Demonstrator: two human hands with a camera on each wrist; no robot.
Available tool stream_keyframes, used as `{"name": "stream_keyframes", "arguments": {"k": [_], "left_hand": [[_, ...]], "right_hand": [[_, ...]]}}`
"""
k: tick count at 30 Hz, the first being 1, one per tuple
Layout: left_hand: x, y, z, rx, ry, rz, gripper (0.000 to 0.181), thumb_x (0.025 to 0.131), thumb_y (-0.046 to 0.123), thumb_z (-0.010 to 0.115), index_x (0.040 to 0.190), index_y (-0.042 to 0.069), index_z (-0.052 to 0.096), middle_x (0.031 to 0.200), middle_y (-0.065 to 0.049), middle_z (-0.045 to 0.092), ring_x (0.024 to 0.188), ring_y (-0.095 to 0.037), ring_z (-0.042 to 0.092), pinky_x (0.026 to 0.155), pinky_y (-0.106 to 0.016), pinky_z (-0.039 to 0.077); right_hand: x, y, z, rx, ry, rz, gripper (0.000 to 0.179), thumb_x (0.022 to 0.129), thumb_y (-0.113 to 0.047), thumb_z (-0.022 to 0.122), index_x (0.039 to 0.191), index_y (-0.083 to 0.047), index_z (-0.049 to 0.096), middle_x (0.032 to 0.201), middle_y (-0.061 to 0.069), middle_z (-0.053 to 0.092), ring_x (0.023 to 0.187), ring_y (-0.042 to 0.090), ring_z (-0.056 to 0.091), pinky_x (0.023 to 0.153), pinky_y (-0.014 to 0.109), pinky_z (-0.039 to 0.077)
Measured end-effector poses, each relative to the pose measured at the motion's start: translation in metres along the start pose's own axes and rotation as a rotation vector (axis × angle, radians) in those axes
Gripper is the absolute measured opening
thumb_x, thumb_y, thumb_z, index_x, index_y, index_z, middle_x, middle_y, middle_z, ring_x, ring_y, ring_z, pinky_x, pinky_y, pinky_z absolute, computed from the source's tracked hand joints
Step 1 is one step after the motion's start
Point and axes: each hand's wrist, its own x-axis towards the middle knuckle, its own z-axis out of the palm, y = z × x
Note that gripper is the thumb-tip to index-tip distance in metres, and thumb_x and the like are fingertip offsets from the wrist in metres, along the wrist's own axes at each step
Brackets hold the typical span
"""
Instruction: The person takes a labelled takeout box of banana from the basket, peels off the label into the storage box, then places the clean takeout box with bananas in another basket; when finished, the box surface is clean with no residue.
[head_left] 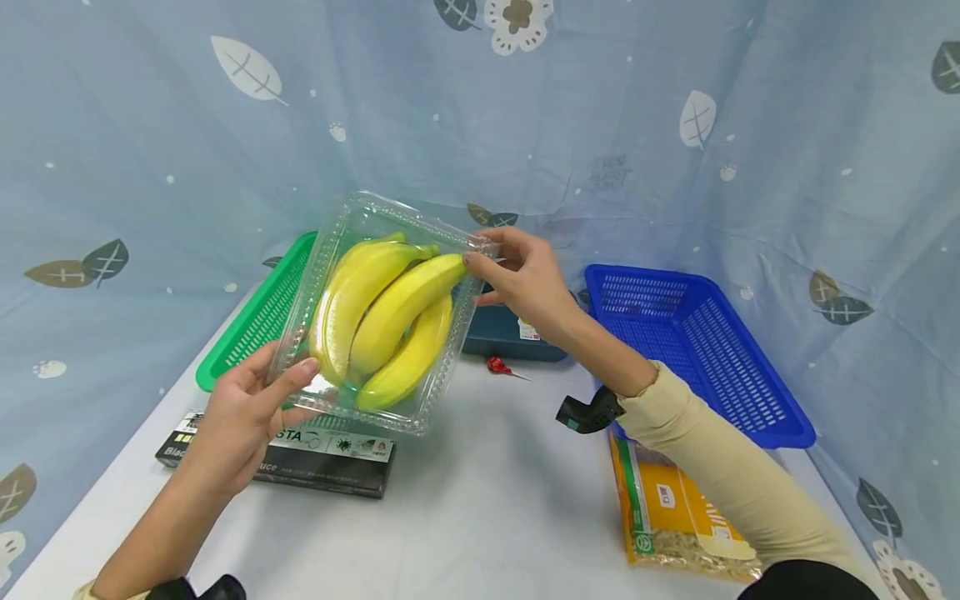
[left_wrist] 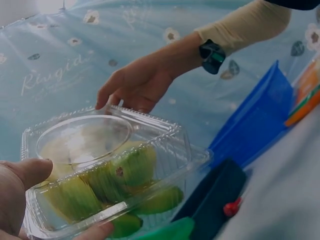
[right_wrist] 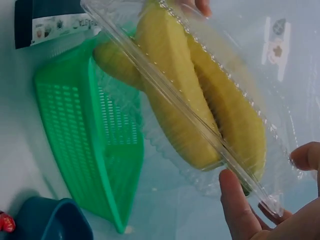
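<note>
Both hands hold up a clear plastic clamshell container (head_left: 337,237), tilted, with several yellow bananas (head_left: 408,308) inside. My left hand (head_left: 247,408) grips its lower left edge, the thumb on the near face. The right hand (head_left: 528,279) pinches the upper right corner between thumb and fingers. In the right wrist view the bananas (right_wrist: 170,90) show through the plastic, and the right thumb (right_wrist: 237,205) lies against the container's edge. Seen from the left wrist, the container's lid (left_wrist: 85,137) appears closed over the bananas.
A green basket (head_left: 255,321) stands behind the container at left, with a black pasta box (head_left: 322,467) before it. Further back are a dark teal bin (head_left: 502,333) and a red lollipop (head_left: 498,365). On the right are a blue basket (head_left: 720,367) and a yellow food bag (head_left: 675,508).
</note>
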Motion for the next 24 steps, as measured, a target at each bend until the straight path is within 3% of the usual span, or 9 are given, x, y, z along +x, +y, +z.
{"name": "stream_keyframes", "arguments": {"k": [7,14,18,24], "left_hand": [[0.013,0.012,-0.013,0.003,0.005,-0.062,0.085,0.1,0.016,0.063,0.16,0.005,0.003,0.163,-0.02,0.004,0.112,-0.004,0.061,0.082,-0.036,0.057],[0.026,0.016,-0.027,-0.046,-0.005,-0.056,0.076,0.101,0.013,0.061,0.159,0.001,0.014,0.153,-0.015,0.028,0.108,-0.009,0.066,0.081,-0.037,0.057],[0.031,0.018,-0.037,-0.124,-0.023,-0.04,0.073,0.101,0.007,0.058,0.159,0.001,0.014,0.148,-0.01,0.034,0.108,-0.012,0.066,0.083,-0.038,0.057],[0.037,0.018,-0.049,-0.202,0.003,-0.034,0.073,0.101,0.003,0.058,0.159,0.003,0.016,0.146,-0.008,0.038,0.109,-0.013,0.066,0.083,-0.038,0.057]], "right_hand": [[0.022,0.006,0.01,0.09,-0.001,0.019,0.05,0.099,-0.011,0.061,0.147,-0.005,0.048,0.12,0.019,0.063,0.112,0.033,0.063,0.08,0.044,0.059],[0.042,0.01,0.021,0.122,0.027,0.032,0.049,0.099,-0.011,0.063,0.146,-0.006,0.049,0.121,0.019,0.064,0.111,0.033,0.063,0.079,0.043,0.059],[0.053,0.012,0.029,0.118,0.029,0.039,0.048,0.099,-0.011,0.063,0.145,-0.005,0.05,0.122,0.019,0.064,0.111,0.031,0.063,0.077,0.039,0.06],[0.068,0.019,0.04,0.118,0.021,0.067,0.051,0.099,-0.01,0.063,0.147,-0.003,0.047,0.124,0.019,0.061,0.113,0.027,0.063,0.078,0.039,0.06]]}}
